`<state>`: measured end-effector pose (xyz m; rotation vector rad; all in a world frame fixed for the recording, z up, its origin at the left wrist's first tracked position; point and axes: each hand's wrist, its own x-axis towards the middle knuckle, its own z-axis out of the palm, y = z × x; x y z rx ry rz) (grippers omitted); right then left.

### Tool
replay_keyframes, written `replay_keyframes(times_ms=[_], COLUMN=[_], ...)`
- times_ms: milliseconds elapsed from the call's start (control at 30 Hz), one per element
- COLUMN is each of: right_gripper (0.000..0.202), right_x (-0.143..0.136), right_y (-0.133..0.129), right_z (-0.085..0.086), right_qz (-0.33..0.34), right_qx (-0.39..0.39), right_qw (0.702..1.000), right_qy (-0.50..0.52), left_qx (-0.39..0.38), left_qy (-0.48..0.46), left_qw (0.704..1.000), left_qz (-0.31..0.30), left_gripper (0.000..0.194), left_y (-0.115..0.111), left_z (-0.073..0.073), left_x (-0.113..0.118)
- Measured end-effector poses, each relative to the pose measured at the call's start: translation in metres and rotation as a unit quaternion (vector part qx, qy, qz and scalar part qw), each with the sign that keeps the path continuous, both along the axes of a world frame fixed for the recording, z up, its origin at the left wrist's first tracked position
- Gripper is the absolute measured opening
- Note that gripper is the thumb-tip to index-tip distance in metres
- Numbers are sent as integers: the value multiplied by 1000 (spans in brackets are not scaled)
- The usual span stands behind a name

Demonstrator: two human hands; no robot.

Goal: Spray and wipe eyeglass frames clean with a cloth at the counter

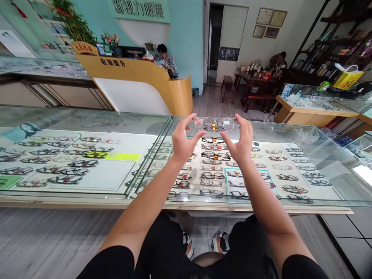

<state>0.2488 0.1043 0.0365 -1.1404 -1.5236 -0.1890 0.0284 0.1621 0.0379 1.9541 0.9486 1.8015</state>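
Observation:
A pair of eyeglasses with a thin, clear-looking frame is held up level above the glass display case. My left hand pinches its left end and my right hand its right end, fingers on the outer corners and thumbs below. The lenses face away or toward me; which, I cannot tell. Below my hands, under the glass, rows of eyeglasses lie on a white surface, some with orange or red tags.
A second glass case with more frames adjoins on the left. Beyond stands a yellow-and-white counter with a person behind it. Another person sits by a dark table. A further display case stands at right.

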Motion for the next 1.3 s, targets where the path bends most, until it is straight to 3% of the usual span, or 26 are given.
replay_keyframes(times_ms=[133,300,500,767,1000,1167,1300], right_gripper=[70,69,68,70,67,64,67], right_x=[-9,-21,-28,-33,-30,-38,-45], right_y=[-17,-56,-111,-171,-194,-205,-208], right_z=[22,73,135,191,213,216,213], right_qz=[-16,-26,-42,-69,-91,-90,-97], right_qx=[48,121,149,248,339,368,330], right_qw=[999,992,987,964,932,921,936], right_qy=[7,-4,-34,-59,-91,-94,-80], left_qx=[35,116,222,341,391,399,390], left_qy=[-12,-32,-35,-14,-31,-52,-48], left_qw=[999,993,974,940,920,915,918], left_qz=[-3,-8,0,29,-15,-39,-46], left_gripper=[70,70,73,79,89,92,91], left_y=[-20,-54,-96,-140,-156,-160,-161], left_z=[28,77,135,199,225,228,226], left_x=[-3,-11,-22,-27,-29,-29,-31])
